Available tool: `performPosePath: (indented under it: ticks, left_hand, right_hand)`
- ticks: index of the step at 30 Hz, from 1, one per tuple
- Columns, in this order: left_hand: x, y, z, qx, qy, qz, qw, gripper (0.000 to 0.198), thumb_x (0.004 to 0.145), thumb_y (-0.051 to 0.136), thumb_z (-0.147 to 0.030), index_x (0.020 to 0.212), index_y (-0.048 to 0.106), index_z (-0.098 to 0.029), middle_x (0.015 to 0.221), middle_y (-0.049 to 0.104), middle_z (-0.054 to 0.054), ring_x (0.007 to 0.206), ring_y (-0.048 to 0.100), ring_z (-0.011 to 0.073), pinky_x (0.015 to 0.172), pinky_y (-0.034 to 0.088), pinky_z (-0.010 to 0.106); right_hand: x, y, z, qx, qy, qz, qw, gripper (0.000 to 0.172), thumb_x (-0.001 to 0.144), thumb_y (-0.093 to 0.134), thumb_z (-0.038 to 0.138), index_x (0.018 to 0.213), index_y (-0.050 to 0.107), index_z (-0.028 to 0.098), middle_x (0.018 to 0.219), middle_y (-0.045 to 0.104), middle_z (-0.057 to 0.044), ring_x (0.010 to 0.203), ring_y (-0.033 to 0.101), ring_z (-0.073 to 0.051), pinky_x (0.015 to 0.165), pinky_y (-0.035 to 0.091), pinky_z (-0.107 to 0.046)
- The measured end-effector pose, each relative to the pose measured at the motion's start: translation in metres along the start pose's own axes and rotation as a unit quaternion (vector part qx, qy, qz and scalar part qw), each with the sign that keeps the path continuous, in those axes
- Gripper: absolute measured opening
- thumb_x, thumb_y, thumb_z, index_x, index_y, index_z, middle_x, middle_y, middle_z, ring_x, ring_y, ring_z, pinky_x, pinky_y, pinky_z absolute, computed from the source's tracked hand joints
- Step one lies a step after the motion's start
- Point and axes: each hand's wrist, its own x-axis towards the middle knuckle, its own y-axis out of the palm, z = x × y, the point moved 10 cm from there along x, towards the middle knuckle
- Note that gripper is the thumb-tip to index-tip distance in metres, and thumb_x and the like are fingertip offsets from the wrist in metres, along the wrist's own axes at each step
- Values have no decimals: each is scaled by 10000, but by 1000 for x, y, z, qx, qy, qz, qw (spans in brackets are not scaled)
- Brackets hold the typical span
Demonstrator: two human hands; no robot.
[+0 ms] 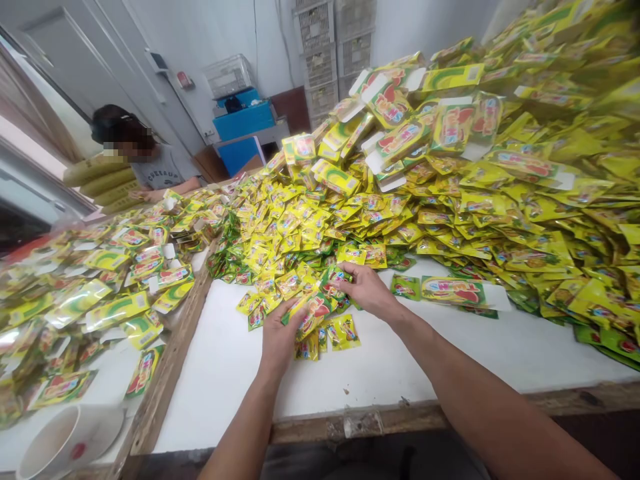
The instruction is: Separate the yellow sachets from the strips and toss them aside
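My left hand (pixel 279 330) is closed around a small yellow-green carton (pixel 314 313) with a red fruit picture, tilted above the white tabletop (pixel 225 373). At the carton's upper end, my right hand (pixel 367 288) pinches a small green sachet (pixel 334 283); whether part of it sits inside the carton I cannot tell. Loose yellow sachets (pixel 344 332) lie just below and around both hands. To the right of my right hand, a flattened carton (pixel 453 291) with a white flap rests beside another green sachet (pixel 405 287).
A high heap of yellow sachets (pixel 450 220) with cartons (pixel 390 103) on top rises behind and right. A wooden divider (pixel 175 360) separates many cartons (pixel 117 311) on the left. A white cup (pixel 75 440) stands front left. Across the table sits another person (pixel 163 167).
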Motion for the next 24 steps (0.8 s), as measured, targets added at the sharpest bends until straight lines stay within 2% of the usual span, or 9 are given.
performPosePath:
  ticks: [3,7,9,13,18,20,24]
  left_hand:
    - [0,6,-1,-3,-18,12,1000,443,560,799,-404,914,706,-154,941,725,69,936,650,244,826,515,333]
    - [-4,16,12,-123,-110,21,986,530,525,829,-372,979,670,-148,804,730,56,805,681,230,764,540,354]
    - [-7,20,13,-165,-131,25,977,541,517,839,-349,986,663,-145,759,726,51,784,687,228,758,544,351]
    - [-8,25,8,-193,-129,36,972,545,533,831,-347,1009,662,-144,787,730,60,781,692,233,745,553,351]
    - [-8,21,13,-222,-149,14,964,524,523,837,-332,976,657,-141,770,729,63,755,696,229,729,557,348]
    - [-7,20,14,-239,-155,7,958,507,508,845,-308,949,657,-143,766,728,57,738,694,217,730,555,337]
    - [-5,17,11,-272,-161,-12,949,502,454,861,-273,890,639,-159,749,719,26,681,685,193,700,552,325]
  right_hand:
    - [-2,-4,3,23,-12,-54,998,332,644,687,413,875,678,176,792,684,-20,776,617,-208,689,475,-305]
    - [-7,7,6,12,-13,-47,999,302,662,666,466,762,668,181,671,627,5,643,548,-166,598,427,-277]
    - [-10,7,12,-38,-30,-56,997,262,690,655,455,749,680,201,707,635,-8,695,541,-180,654,426,-297]
    - [-15,4,31,-92,-109,-78,987,167,767,613,369,712,696,235,765,663,-38,867,538,-220,816,403,-355]
    - [-20,14,30,-66,-101,-72,990,93,744,640,281,815,684,239,763,676,-28,906,576,-219,876,393,-392]
    - [-23,21,32,-48,-98,-59,992,80,770,604,274,765,672,232,785,676,-27,929,583,-213,866,406,-376]
    - [-28,49,29,-4,-76,31,997,179,729,655,376,684,668,203,773,661,-22,808,616,-192,752,463,-324]
